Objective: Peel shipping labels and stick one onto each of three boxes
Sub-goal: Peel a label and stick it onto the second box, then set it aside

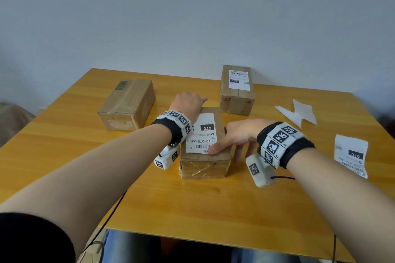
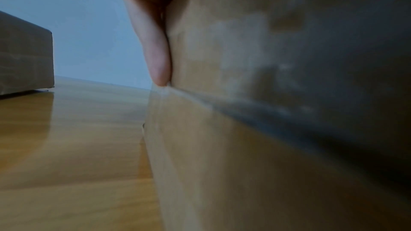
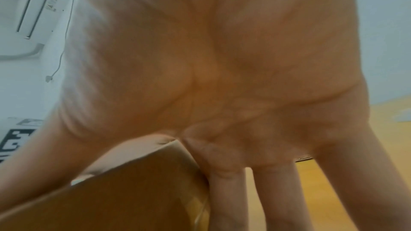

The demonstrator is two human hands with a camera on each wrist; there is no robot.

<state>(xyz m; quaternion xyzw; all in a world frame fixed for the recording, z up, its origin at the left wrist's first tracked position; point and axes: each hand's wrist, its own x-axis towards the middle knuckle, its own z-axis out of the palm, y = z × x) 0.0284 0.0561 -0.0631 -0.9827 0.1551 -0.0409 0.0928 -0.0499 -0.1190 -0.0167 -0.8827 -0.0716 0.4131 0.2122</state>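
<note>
The middle cardboard box (image 1: 204,165) stands on the table with a white "070" label (image 1: 202,134) on its top. My left hand (image 1: 189,102) curls over the box's far left corner; in the left wrist view one finger (image 2: 157,50) lies flat against the box's side (image 2: 244,147). My right hand (image 1: 239,134) presses its thumb on the label's near right corner, and its straight fingers (image 3: 229,199) hang down along the box's right side (image 3: 133,191). A bare box (image 1: 128,104) lies at the left. A far box (image 1: 237,92) carries a "220" label (image 1: 239,79).
A loose "070" label (image 1: 350,156) lies near the wooden table's (image 1: 192,203) right edge. White backing papers (image 1: 299,113) lie at the back right. The bare box (image 2: 22,59) shows at the left of the left wrist view. Cables hang off the front edge.
</note>
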